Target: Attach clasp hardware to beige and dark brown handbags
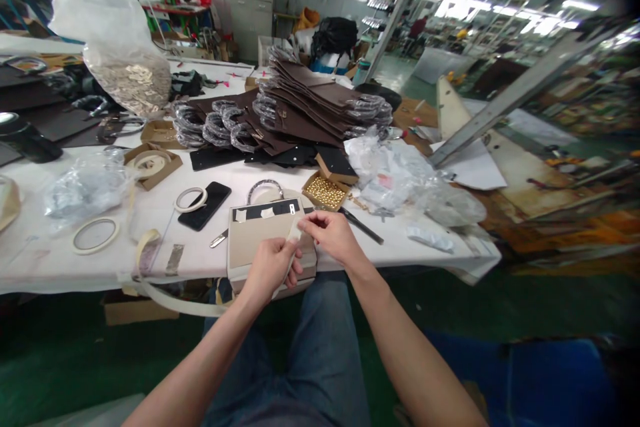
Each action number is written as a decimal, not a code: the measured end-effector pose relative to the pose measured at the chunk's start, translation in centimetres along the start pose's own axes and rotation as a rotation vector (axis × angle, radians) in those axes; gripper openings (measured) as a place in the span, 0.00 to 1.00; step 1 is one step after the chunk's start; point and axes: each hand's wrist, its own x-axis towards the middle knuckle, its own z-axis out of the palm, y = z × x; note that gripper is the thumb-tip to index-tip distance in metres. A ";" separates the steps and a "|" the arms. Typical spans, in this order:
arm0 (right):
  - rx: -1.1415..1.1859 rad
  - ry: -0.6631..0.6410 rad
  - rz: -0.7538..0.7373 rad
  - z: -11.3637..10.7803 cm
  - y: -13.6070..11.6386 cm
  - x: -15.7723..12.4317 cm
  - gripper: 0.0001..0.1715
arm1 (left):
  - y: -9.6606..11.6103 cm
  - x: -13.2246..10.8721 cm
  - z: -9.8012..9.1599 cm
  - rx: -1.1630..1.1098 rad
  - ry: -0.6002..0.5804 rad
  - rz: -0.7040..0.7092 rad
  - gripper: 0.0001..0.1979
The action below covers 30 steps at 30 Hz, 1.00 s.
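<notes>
A beige handbag (245,240) with a wrapped handle lies at the table's front edge, over my knees. Along its dark top strip are two pale tape pieces (267,213) and a small metal fitting (293,209). Above the bag, my left hand (273,265) is closed around a strip of cream masking tape (294,232). The upper end of that strip is pinched between the thumb and fingers of my right hand (330,232). A longer tape length (185,307) hangs off the table edge and passes behind my left forearm.
Left of the bag are a utility knife (219,239), a phone (205,207) and tape rolls (95,235). Behind it stands a box of gold-coloured hardware (325,192). Brown bag panels (313,103) are stacked farther back. Scissors (361,224) and plastic bags (390,170) lie to the right.
</notes>
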 end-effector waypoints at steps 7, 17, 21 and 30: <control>-0.468 0.131 -0.223 1.0 0.5 4.9 0.08 | 1.8 3.4 1.6 -0.120 0.075 -0.078 0.22; -0.615 0.081 -0.268 1.7 2.2 7.7 0.06 | 2.1 6.3 1.2 -0.168 0.062 -0.171 0.17; -0.607 0.082 -0.233 2.0 2.6 8.1 0.07 | 1.7 6.5 1.5 -0.160 0.069 -0.157 0.16; -0.496 0.074 0.003 0.7 4.0 9.5 0.22 | 1.9 6.9 1.8 -0.172 0.053 -0.179 0.16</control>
